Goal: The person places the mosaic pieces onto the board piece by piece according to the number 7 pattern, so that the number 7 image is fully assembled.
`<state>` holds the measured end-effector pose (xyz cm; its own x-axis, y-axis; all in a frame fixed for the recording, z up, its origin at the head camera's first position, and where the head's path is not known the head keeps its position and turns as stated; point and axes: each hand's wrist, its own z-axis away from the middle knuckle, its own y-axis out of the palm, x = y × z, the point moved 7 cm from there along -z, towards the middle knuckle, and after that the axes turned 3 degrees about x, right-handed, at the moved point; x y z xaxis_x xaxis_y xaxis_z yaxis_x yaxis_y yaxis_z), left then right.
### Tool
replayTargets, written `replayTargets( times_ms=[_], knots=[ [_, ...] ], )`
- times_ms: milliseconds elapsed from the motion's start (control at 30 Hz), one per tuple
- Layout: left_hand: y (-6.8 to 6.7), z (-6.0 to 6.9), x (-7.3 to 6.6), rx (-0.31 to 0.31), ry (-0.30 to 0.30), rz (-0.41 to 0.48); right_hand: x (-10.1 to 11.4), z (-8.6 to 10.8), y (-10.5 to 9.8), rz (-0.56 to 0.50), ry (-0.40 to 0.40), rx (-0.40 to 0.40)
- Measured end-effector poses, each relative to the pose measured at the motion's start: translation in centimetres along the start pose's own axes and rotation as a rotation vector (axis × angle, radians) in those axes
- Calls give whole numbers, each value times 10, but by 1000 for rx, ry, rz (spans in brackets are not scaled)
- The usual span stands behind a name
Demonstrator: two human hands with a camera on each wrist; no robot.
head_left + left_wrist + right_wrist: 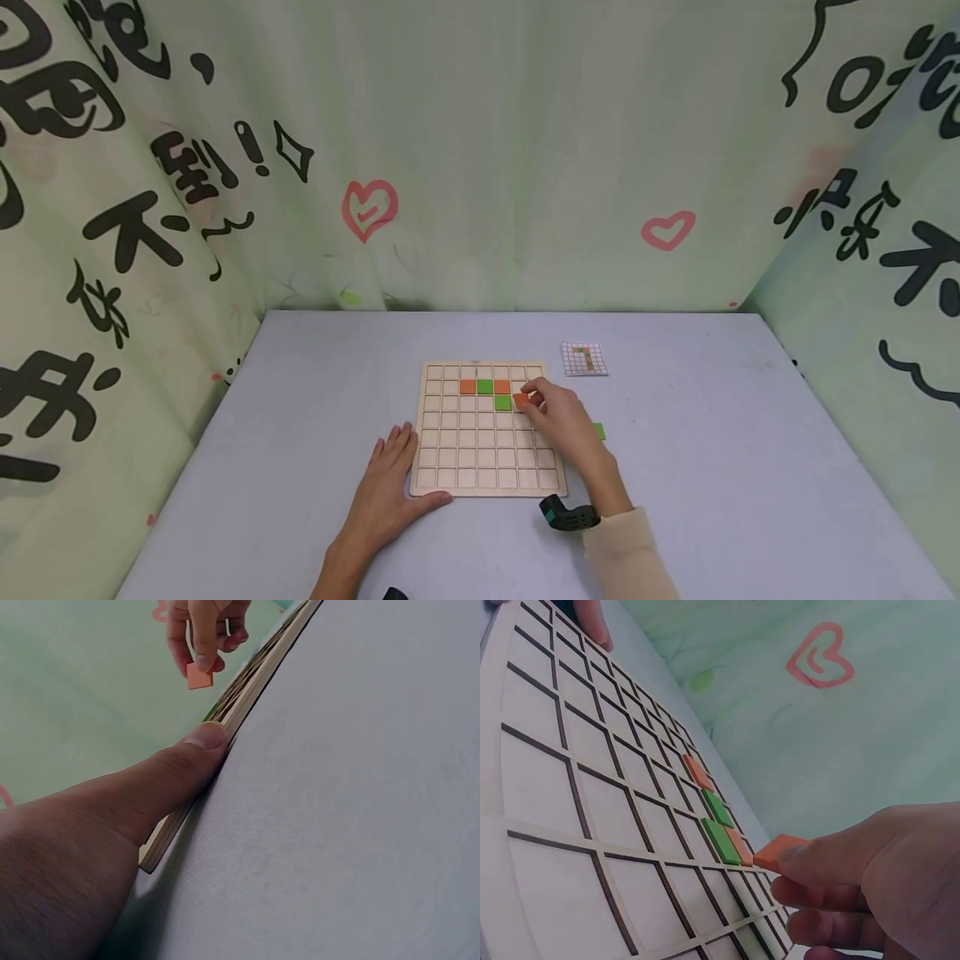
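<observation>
A wooden grid board (457, 458) lies on the table, with orange, green and orange tiles in one row near its far edge and a green tile (502, 403) below the right orange one. My right hand (566, 425) pinches an orange tile (776, 851) between thumb and fingers, just right of that green tile; in the left wrist view this orange tile (199, 676) hangs above the board. My left hand (386, 492) rests at the board's near left corner, fingers straight along the left edge and thumb (180, 765) against the near edge.
A small printed card (584, 359) with a grid pattern lies beyond the board's far right corner. Another green tile (599, 431) sits on the table right of the board, partly behind my right hand. Curtains (517, 167) with writing and hearts surround the table (712, 467).
</observation>
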<state>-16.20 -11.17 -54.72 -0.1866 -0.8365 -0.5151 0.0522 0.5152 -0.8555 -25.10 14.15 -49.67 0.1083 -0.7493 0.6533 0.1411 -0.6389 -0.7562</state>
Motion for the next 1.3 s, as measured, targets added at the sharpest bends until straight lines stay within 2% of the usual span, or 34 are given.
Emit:
replayTargets(
  times_ms=[333,867,1067,1300],
  knots=[
    [-1,1,0,-7,8,8,7,0,11,-3,-22,11],
    [-1,1,-1,9,-11,-2,13,2,25,17,-40,78],
    [1,1,0,11,-19,-6,12,1,28,45,-47,73],
    [1,1,0,14,-25,-7,14,0,26,109,-100,16]
  ],
)
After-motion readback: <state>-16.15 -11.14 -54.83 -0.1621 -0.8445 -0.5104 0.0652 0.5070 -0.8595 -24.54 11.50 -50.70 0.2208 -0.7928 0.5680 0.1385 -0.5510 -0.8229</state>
